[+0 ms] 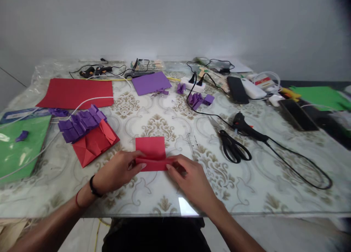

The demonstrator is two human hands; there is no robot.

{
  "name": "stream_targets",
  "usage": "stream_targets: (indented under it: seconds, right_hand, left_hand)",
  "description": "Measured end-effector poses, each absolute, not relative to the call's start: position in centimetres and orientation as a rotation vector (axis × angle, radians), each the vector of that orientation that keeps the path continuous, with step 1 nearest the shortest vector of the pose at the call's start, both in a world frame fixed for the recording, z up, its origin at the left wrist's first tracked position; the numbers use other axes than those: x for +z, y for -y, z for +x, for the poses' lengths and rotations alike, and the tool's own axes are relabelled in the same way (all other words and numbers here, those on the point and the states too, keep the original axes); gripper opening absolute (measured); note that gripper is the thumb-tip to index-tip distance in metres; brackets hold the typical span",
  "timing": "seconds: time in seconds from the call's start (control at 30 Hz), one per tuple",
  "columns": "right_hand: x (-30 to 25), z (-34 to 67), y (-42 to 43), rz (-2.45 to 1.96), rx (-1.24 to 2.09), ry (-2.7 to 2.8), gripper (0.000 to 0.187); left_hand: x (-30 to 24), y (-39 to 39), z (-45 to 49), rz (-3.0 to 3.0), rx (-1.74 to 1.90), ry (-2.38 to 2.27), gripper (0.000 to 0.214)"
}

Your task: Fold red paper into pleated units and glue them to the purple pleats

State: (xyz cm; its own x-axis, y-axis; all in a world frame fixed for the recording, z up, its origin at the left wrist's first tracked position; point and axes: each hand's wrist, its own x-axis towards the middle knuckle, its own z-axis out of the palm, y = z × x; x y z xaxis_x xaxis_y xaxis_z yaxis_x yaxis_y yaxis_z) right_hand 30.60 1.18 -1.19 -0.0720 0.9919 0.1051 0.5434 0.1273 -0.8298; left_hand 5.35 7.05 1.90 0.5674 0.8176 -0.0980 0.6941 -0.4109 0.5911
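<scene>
A small red sheet of paper (150, 146) lies on the patterned tabletop in front of me, with a raised fold running across its lower part. At the left end of that fold, my left hand (122, 168) pinches the paper between thumb and fingers. My right hand (189, 175) grips the fold's right end the same way. To the left of my left hand sits a folded red paper piece (94, 144), with a row of folded purple paper pieces (82, 124) lying against its upper edge.
Black-handled scissors (233, 146) and a corded black glue gun (249, 128) lie to the right. Red sheets (79, 93), a purple stack (151, 83) and a white power strip (193, 84) are farther back. A black phone (237, 90) and green sheets (322, 97) lie right; a white cable crosses the left side.
</scene>
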Motion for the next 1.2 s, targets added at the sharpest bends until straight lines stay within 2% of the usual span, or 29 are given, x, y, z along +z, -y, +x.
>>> stream_targets:
  seconds: [0.13,0.2,0.4,0.43,0.53,0.63,0.73,0.93,1.1,1.2]
  right_hand:
    - [-1.4,30.3,-2.7,-1.540,0.780,1.757,0.014]
    - [-1.6,30.2,-3.2,-1.551,0.792,1.761,0.012]
    - [-1.4,30.2,-3.7,-1.548,0.835,1.736,0.005]
    - [-1.0,30.2,-3.6,-1.519,0.855,1.720,0.004]
    - [0.4,30.6,-3.1,-1.406,0.965,1.721,0.033]
    - [1.6,31.1,-2.3,-1.371,1.045,1.777,0.050]
    - [1.9,31.6,-1.5,-1.390,1.102,1.750,0.050]
    - [2.0,32.3,-1.3,-1.458,1.230,1.635,0.049]
    - [3.0,32.2,-2.5,-1.467,1.250,1.624,0.045]
    - [3.4,32.5,-3.0,-1.457,1.367,1.626,0.041]
  left_hand:
    - [1.3,-7.8,6.0,2.275,0.299,-1.211,0.014]
    - [1.1,-8.1,5.9,2.281,0.328,-1.205,0.016]
    - [1.1,-7.8,5.7,2.305,0.358,-1.198,0.003]
    - [1.2,-7.5,5.8,2.338,0.393,-1.182,0.005]
    - [1.5,-6.5,6.3,2.494,0.512,-1.114,0.025]
    - [1.3,-5.8,6.7,2.623,0.572,-1.045,0.028]
    - [0.7,-5.4,6.8,2.683,0.571,-0.957,0.026]
    - [-0.2,-5.8,6.3,2.630,0.415,-0.935,0.039]
    - [0.3,-7.2,6.4,2.583,0.309,-0.931,0.041]
    - [1.2,-8.5,5.9,2.565,0.206,-0.729,0.058]
